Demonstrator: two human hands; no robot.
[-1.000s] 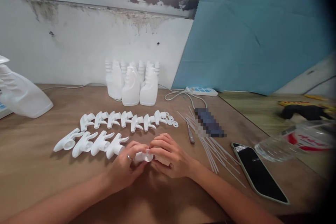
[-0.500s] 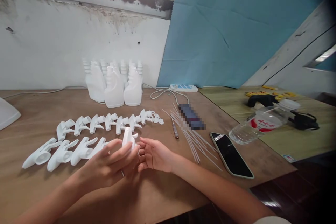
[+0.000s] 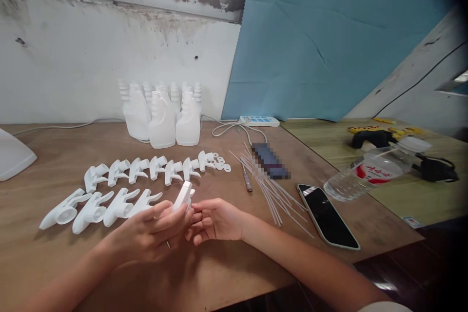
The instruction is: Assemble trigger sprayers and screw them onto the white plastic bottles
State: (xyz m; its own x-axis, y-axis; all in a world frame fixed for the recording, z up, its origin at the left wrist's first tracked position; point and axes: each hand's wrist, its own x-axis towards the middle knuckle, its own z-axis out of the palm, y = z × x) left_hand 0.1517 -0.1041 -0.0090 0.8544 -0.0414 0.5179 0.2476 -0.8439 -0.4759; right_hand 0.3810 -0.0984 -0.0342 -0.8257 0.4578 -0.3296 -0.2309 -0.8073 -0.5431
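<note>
While the left grip (image 3: 155, 231) clasps the spray head (image 3: 182, 198), right grip (image 3: 221, 222) unclear — long axis slanted, pointing up-right.

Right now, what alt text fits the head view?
A person's left hand holds a white spray trigger, the right hand close beside it, over a brown table. More white triggers lie in two rows, with white bottles behind, thin tubes and a phone to the right.

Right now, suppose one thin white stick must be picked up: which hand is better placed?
Probably the right hand: it is nearer the thin white sticks, which lie on its side, while the left hand grips a white spray head. Whether the right holds anything small is unclear.
</note>
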